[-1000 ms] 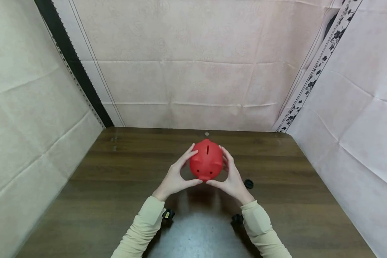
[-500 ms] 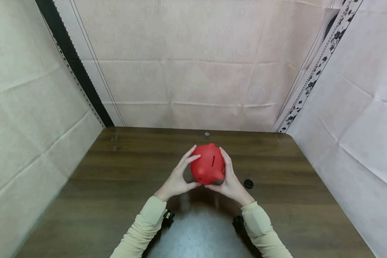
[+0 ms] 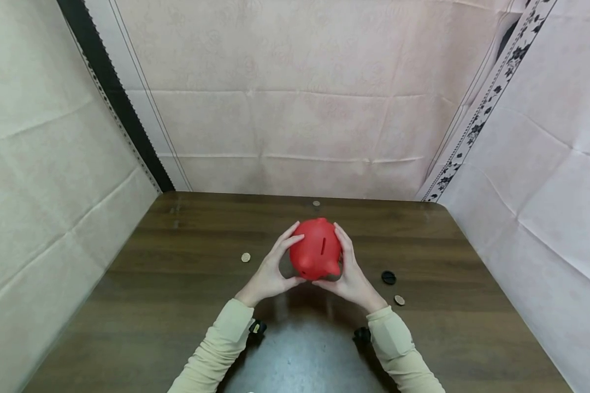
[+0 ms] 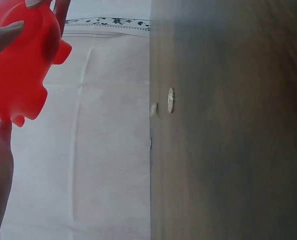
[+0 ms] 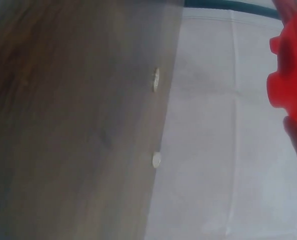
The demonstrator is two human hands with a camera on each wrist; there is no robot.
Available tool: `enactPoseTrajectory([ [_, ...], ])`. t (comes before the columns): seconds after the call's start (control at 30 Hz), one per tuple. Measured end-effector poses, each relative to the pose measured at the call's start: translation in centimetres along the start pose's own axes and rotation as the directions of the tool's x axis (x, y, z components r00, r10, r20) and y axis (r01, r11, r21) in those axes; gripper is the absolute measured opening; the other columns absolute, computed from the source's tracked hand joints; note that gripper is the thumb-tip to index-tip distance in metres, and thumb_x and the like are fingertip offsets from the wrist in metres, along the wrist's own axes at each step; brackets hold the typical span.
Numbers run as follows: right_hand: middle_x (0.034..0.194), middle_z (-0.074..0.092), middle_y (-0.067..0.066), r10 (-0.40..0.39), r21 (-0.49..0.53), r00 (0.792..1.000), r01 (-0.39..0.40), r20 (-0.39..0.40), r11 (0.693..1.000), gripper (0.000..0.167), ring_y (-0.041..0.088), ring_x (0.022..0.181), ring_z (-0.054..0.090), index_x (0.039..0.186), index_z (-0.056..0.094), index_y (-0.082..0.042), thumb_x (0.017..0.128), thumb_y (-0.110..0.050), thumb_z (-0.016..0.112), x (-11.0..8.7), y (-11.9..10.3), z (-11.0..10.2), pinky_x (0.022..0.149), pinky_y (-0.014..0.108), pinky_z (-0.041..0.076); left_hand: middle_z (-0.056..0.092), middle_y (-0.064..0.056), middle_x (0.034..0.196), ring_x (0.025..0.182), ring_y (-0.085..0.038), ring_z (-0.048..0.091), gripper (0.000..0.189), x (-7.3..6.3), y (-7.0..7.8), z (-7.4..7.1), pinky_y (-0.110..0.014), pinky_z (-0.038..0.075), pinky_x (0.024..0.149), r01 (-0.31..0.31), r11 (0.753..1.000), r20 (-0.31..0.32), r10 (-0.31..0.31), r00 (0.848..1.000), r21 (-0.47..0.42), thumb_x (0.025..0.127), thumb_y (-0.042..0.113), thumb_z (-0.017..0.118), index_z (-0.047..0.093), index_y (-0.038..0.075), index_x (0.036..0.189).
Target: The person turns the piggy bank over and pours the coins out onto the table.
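Piggy bank: a red piggy bank (image 3: 317, 249) is held up over the middle of the dark wooden table (image 3: 187, 295), clear of the surface, snout toward the person.
Left hand: the left hand (image 3: 270, 270) grips the bank's left flank, fingers curled over the top and thumb under the snout.
Right hand: the right hand (image 3: 349, 273) mirrors it on the right flank, fingers up the side, thumb beneath.
Key relation: the bank sits squarely between the two grips, both equally close; its long axis runs from the far edge toward the person, and the coin slot (image 3: 323, 245) faces up, tipped slightly right.
Loose pieces: one coin (image 3: 246, 257) lies left of the hands, another coin (image 3: 399, 300) toward the right edge, a third coin (image 3: 316, 203) by the far edge; a black round cap (image 3: 388, 277) rests just beside the right hand.
Wrist views: both show red plastic (image 4: 18, 65) at the frame edge and coins on the wood.
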State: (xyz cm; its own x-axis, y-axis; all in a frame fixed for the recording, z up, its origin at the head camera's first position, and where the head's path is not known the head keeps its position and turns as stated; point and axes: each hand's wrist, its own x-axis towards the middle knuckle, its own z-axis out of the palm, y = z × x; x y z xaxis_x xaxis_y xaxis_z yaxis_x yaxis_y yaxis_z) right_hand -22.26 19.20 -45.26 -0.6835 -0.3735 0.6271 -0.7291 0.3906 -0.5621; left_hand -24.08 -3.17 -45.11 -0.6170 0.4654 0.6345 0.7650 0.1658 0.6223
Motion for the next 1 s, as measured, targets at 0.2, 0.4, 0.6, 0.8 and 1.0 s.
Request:
enactPoseTrajectory([
  [0.2,0.153,0.03,0.009,0.131,-0.022,0.99,-0.13,0.046,0.991,0.114,0.023,0.132,0.042,0.153,0.017,-0.015,0.065,-0.02,0.09,0.2,0.3,-0.6,0.093,0.044,0.055,0.035,-0.005,0.154,0.133,-0.025,0.045,0.093,0.1,-0.3,-0.5,-0.042,0.052,0.098,0.112,0.993,0.048,-0.111,0.993,-0.023,0.069,0.013,0.087,0.036,0.022,0.146],
  [0.4,0.107,0.067,0.005,0.5,-0.191,0.848,-0.47,0.173,0.862,0.081,0.017,0.089,0.063,0.145,0.039,-0.018,0.078,-0.043,0.077,0.1,0.3,-1.0,0.076,0.037,0.055,0.067,-0.001,0.116,0.094,-0.017,0.067,0.077,-0.1,-0.5,-0.6,-0.027,0.057,0.077,0.483,0.874,0.147,-0.485,0.862,0.052,0.075,0.04,0.082,0.046,0.019,0.14],
  [0.6,0.066,0.064,-0.001,0.606,-0.209,0.775,-0.572,0.179,0.793,0.05,0.011,0.061,0.057,0.127,0.059,-0.014,0.098,-0.052,0.044,0.2,0.3,-0.3,0.062,0.028,0.044,0.067,-0.002,0.073,0.055,-0.027,0.066,0.064,0.5,0.2,0.4,-0.029,0.053,0.056,0.661,0.739,0.133,-0.674,0.727,0.128,0.087,0.062,0.058,0.061,0.009,0.121],
  [0.8,0.063,0.068,0.006,0.695,-0.073,0.667,-0.705,0.27,0.706,0.063,0.022,0.049,0.065,0.111,0.064,-0.011,0.095,-0.065,0.035,0.3,0.6,0.2,0.056,0.034,0.054,0.065,-0.003,0.061,0.047,-0.026,0.062,0.059,0.5,0.3,0.9,-0.032,0.053,0.049,0.703,0.701,0.135,-0.713,0.688,0.117,0.09,0.064,0.05,0.066,0.01,0.109],
  [1.0,0.097,0.073,0.011,0.654,-0.101,0.734,-0.648,0.182,0.755,0.057,0.026,0.081,0.07,0.134,0.051,-0.013,0.096,-0.056,0.046,0.2,0.6,-0.2,0.076,0.038,0.056,0.07,-0.001,0.078,0.06,-0.023,0.067,0.064,0.8,0.5,0.3,-0.028,0.054,0.061,0.642,0.757,0.106,-0.653,0.75,0.121,0.087,0.061,0.058,0.057,0.013,0.13],
])
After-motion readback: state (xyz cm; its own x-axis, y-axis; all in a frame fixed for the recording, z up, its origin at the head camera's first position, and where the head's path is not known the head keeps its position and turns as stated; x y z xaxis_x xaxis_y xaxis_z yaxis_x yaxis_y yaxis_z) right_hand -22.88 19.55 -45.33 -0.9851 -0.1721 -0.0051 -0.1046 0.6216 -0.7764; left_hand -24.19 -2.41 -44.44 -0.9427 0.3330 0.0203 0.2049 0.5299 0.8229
